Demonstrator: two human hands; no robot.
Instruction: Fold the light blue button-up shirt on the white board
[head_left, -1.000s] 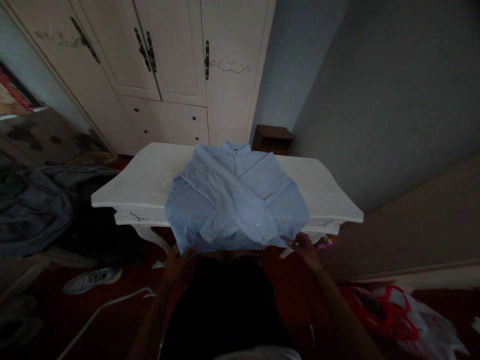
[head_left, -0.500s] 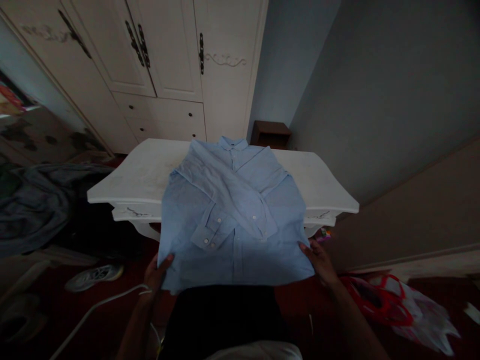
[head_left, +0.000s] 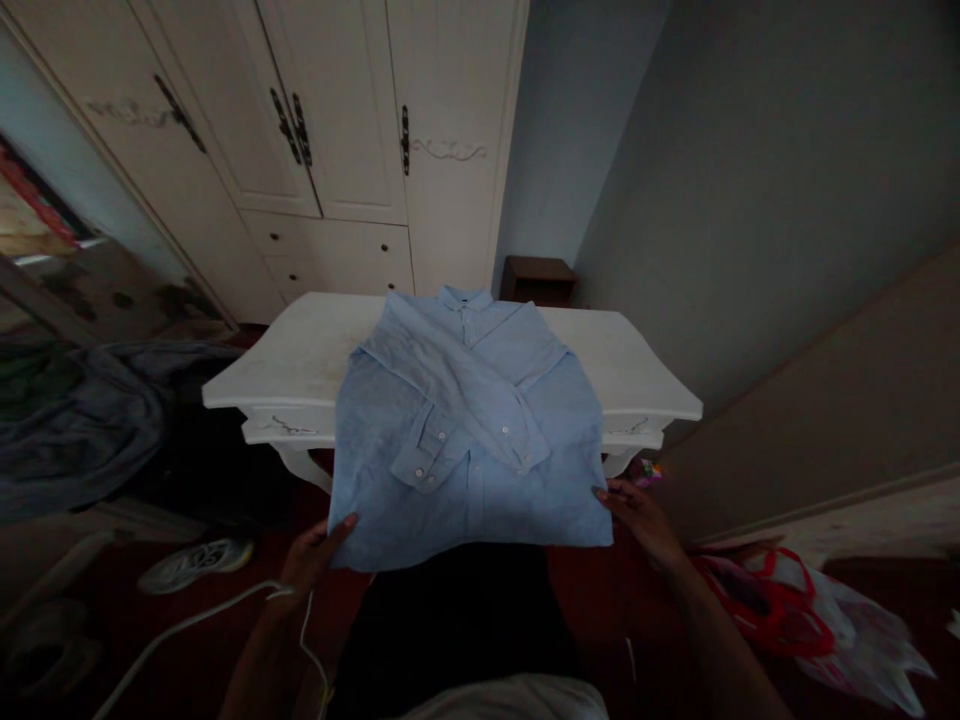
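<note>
A light blue button-up shirt (head_left: 480,400) lies front up on a white table (head_left: 292,350), its collar at the far edge. Both sleeves are folded across the chest, cuffs crossing near the middle. The lower part of the shirt extends past the table's near edge toward my body. My left hand (head_left: 315,552) grips the left side near the hem, thumb on top and fingers beneath the cloth. At the opposite side, my right hand (head_left: 637,512) pinches the edge in the same way. The fingers under the fabric are hidden.
A white wardrobe (head_left: 352,130) stands behind the table, with a small brown cabinet (head_left: 538,270) beside it. Dark clothes (head_left: 112,410) are heaped at left, above a shoe (head_left: 196,566). Plastic bags (head_left: 825,620) lie on the floor at right. A white cord (head_left: 180,625) runs by my left wrist.
The shirt's hem has risen slightly in view and its side edges have drawn inward, with both hands still holding it. The camera view has shifted a little.
</note>
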